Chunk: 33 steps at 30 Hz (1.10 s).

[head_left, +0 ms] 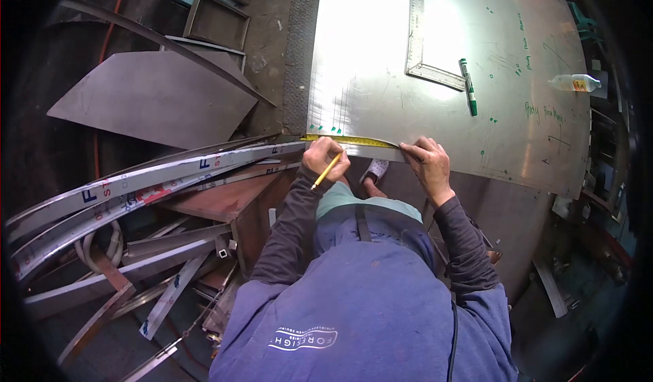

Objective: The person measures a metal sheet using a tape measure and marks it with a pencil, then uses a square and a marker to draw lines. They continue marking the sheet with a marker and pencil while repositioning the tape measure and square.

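My left hand (325,157) is closed around a yellow pencil (326,172) that slants down toward my forearm. Its fingertips rest by a yellow tape measure (354,140), whose blade runs along the near edge of a shiny metal sheet (381,103). At the blade's other end, my right hand (428,164) pinches the tape against the sheet's edge. Short green marks and thin lines show on the sheet just beyond my left hand.
On the sheet lie a steel square (416,38), a green marker (469,88) and a clear bottle (575,82). Film-covered metal strips (156,171) and scrap lengths (173,290) crowd the left side. A grey cut plate (153,100) lies at upper left.
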Each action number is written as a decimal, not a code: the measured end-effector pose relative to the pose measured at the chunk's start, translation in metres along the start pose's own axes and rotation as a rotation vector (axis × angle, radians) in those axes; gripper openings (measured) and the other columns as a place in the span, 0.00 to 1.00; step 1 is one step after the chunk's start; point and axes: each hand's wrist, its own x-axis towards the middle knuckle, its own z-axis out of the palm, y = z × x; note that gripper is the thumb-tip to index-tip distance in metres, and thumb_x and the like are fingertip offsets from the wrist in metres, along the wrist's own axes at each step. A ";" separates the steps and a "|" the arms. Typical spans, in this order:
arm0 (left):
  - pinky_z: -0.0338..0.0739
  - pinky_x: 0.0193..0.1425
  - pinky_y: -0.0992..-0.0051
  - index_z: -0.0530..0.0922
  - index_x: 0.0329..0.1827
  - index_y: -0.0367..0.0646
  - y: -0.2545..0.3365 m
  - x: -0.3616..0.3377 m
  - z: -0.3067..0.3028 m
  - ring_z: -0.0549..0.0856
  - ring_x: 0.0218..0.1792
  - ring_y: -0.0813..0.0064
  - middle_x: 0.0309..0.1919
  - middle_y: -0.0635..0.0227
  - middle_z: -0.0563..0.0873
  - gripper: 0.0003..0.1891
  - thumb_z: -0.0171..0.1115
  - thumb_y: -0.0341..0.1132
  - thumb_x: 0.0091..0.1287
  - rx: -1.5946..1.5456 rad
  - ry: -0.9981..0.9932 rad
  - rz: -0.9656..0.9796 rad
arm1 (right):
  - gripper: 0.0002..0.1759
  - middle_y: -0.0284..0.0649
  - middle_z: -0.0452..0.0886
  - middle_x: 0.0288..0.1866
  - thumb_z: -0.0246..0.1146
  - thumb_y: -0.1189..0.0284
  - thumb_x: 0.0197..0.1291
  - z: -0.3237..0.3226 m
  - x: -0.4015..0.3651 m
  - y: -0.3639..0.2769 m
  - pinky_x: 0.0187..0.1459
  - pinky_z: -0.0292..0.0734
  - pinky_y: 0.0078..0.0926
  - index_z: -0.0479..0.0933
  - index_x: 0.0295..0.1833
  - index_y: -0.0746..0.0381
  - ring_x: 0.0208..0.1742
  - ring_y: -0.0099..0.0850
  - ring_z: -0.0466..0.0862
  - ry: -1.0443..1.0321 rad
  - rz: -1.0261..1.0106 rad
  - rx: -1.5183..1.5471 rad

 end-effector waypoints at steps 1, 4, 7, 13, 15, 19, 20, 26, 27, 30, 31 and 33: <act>0.80 0.36 0.65 0.75 0.28 0.41 -0.001 0.001 0.002 0.84 0.28 0.57 0.26 0.60 0.81 0.10 0.70 0.24 0.47 0.000 0.000 0.001 | 0.08 0.31 0.79 0.32 0.71 0.68 0.56 0.000 0.000 0.000 0.40 0.73 0.32 0.89 0.43 0.49 0.38 0.31 0.80 0.001 0.000 0.000; 0.79 0.31 0.72 0.75 0.27 0.40 -0.002 0.003 0.003 0.83 0.24 0.66 0.23 0.62 0.81 0.10 0.70 0.25 0.49 0.018 0.005 0.050 | 0.08 0.31 0.79 0.32 0.71 0.68 0.56 0.000 0.000 0.000 0.39 0.73 0.32 0.89 0.43 0.49 0.38 0.31 0.81 0.006 -0.007 -0.007; 0.77 0.29 0.71 0.74 0.26 0.40 -0.002 0.005 0.004 0.81 0.22 0.66 0.22 0.63 0.79 0.10 0.70 0.25 0.48 0.014 -0.005 0.058 | 0.09 0.31 0.79 0.32 0.71 0.68 0.56 -0.002 0.000 0.000 0.39 0.73 0.32 0.89 0.43 0.49 0.39 0.31 0.81 0.005 -0.005 -0.001; 0.75 0.34 0.65 0.74 0.26 0.44 -0.001 0.006 -0.003 0.80 0.26 0.59 0.23 0.62 0.78 0.10 0.68 0.25 0.45 0.077 -0.019 0.048 | 0.09 0.30 0.79 0.32 0.71 0.69 0.55 -0.002 0.001 0.000 0.39 0.73 0.32 0.88 0.43 0.50 0.39 0.31 0.81 0.002 -0.009 0.013; 0.73 0.33 0.65 0.74 0.26 0.44 -0.002 0.004 -0.002 0.78 0.25 0.59 0.23 0.63 0.78 0.10 0.68 0.25 0.45 0.058 -0.019 0.056 | 0.09 0.30 0.79 0.32 0.72 0.69 0.55 -0.002 0.001 0.000 0.39 0.73 0.32 0.88 0.43 0.50 0.39 0.31 0.80 0.010 -0.016 0.007; 0.73 0.34 0.65 0.74 0.27 0.44 -0.001 0.003 0.002 0.78 0.26 0.59 0.24 0.63 0.78 0.10 0.68 0.24 0.45 0.042 -0.024 0.041 | 0.09 0.30 0.79 0.32 0.72 0.69 0.55 -0.003 0.002 -0.001 0.39 0.72 0.31 0.88 0.43 0.51 0.38 0.30 0.80 -0.001 -0.010 0.002; 0.74 0.33 0.67 0.74 0.27 0.43 -0.002 0.003 0.003 0.79 0.25 0.61 0.24 0.64 0.78 0.10 0.68 0.24 0.46 0.049 -0.017 0.055 | 0.09 0.30 0.78 0.32 0.72 0.69 0.55 -0.003 0.002 -0.001 0.38 0.72 0.31 0.88 0.43 0.51 0.38 0.30 0.80 0.001 -0.011 0.001; 0.75 0.32 0.69 0.73 0.27 0.41 -0.006 0.004 0.007 0.79 0.24 0.64 0.23 0.63 0.78 0.10 0.68 0.23 0.47 0.005 -0.025 0.065 | 0.09 0.31 0.78 0.31 0.71 0.70 0.55 -0.003 0.003 -0.002 0.38 0.72 0.31 0.88 0.43 0.51 0.38 0.31 0.79 0.001 -0.002 0.009; 0.75 0.32 0.69 0.72 0.27 0.41 -0.007 0.004 0.008 0.78 0.24 0.64 0.23 0.63 0.78 0.11 0.68 0.23 0.48 0.005 -0.041 0.059 | 0.09 0.31 0.78 0.31 0.71 0.70 0.54 -0.003 0.003 -0.002 0.39 0.72 0.32 0.88 0.43 0.51 0.38 0.31 0.79 0.001 -0.005 0.011; 0.75 0.32 0.69 0.72 0.27 0.40 -0.010 0.004 0.008 0.78 0.23 0.64 0.23 0.63 0.77 0.11 0.68 0.23 0.48 0.015 -0.050 0.099 | 0.09 0.31 0.77 0.31 0.71 0.70 0.54 -0.002 0.003 0.000 0.39 0.73 0.32 0.88 0.43 0.52 0.38 0.31 0.79 -0.002 -0.018 0.010; 0.75 0.32 0.69 0.72 0.27 0.40 -0.010 0.004 0.008 0.78 0.23 0.64 0.23 0.63 0.77 0.11 0.68 0.23 0.48 0.014 -0.053 0.098 | 0.09 0.31 0.77 0.31 0.71 0.70 0.54 -0.003 0.003 0.000 0.39 0.73 0.32 0.88 0.43 0.52 0.38 0.31 0.79 -0.003 -0.015 0.011; 0.75 0.32 0.69 0.72 0.27 0.40 -0.011 0.003 0.007 0.78 0.23 0.64 0.22 0.63 0.77 0.11 0.67 0.23 0.48 -0.002 -0.049 0.035 | 0.09 0.32 0.77 0.31 0.71 0.70 0.54 -0.004 0.004 -0.002 0.39 0.73 0.32 0.88 0.43 0.52 0.38 0.31 0.79 -0.006 -0.009 0.016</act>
